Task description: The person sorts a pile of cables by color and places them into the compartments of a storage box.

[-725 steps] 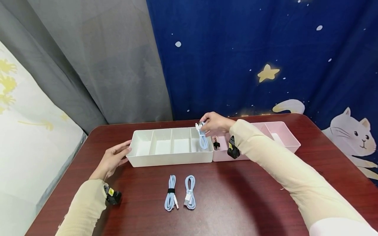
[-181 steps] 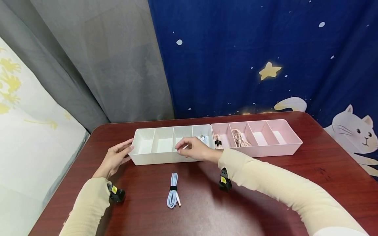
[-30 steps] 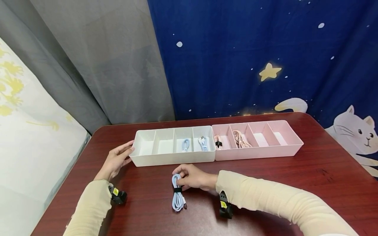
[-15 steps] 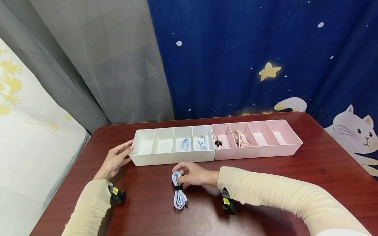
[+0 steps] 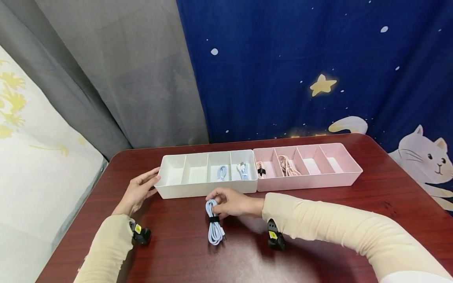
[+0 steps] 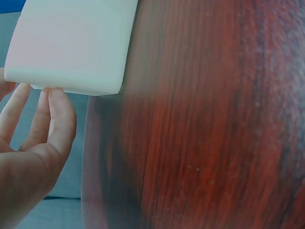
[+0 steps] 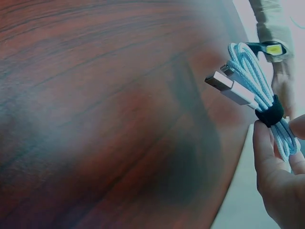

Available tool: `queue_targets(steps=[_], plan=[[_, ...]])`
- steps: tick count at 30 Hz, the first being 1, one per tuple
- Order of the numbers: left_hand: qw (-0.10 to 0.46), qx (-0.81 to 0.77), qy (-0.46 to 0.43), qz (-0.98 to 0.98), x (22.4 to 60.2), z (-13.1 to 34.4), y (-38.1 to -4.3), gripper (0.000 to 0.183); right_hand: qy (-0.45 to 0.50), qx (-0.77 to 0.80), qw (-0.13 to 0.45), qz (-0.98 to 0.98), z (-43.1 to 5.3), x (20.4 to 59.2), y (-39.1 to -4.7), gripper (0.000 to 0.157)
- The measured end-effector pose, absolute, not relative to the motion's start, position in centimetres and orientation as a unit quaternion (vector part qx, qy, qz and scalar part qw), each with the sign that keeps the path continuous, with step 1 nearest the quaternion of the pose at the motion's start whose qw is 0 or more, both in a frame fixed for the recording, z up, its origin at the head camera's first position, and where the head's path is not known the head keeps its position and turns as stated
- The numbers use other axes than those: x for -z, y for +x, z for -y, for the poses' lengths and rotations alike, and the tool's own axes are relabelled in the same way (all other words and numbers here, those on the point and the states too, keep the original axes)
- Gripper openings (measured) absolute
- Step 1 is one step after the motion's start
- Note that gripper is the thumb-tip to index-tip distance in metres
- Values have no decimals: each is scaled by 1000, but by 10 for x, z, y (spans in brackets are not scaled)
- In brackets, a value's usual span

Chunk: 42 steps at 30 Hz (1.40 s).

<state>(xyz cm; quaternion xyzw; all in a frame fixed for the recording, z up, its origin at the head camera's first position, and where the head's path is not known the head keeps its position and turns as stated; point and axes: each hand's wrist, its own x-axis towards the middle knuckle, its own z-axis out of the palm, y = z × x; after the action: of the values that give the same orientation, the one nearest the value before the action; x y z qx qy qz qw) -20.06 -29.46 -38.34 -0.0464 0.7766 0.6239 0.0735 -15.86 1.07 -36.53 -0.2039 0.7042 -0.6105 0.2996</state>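
Note:
My right hand point(image 5: 231, 202) pinches a coiled light-blue USB cable point(image 5: 215, 230) between thumb and fingers, in front of the white divided box point(image 5: 198, 190). A black strap point(image 7: 270, 112) binds the coil, and its metal plug point(image 7: 219, 80) sticks out in the right wrist view. The coil hangs down over the table, above its shadow. My left hand point(image 5: 139, 191) rests its extended fingertips point(image 6: 58, 95) against the left end of the white box. Two more blue cables lie in that box: one coil point(image 5: 221, 173) third from left, another point(image 5: 243, 171) in the rightmost compartment.
A pink divided box point(image 5: 308, 182) stands end to end with the white one. Its two left compartments hold a strapped pink cable point(image 5: 261, 169) and a loose pink cable point(image 5: 288, 167). Both stand on a dark red wooden table point(image 5: 170, 243), with curtains point(image 5: 265, 70) behind.
Since the oldest frame, both blue cables now in the white box have been put there. The strapped cable has been picked up from the table and drawn toward the box. The left hand stays put.

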Motion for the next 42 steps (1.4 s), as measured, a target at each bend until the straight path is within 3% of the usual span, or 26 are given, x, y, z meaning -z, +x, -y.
queue_targets(steps=[42], plan=[[80,-629,-48,-771,383,295,-200,62,-247,541,230,-770,-9,326,-181,29]])
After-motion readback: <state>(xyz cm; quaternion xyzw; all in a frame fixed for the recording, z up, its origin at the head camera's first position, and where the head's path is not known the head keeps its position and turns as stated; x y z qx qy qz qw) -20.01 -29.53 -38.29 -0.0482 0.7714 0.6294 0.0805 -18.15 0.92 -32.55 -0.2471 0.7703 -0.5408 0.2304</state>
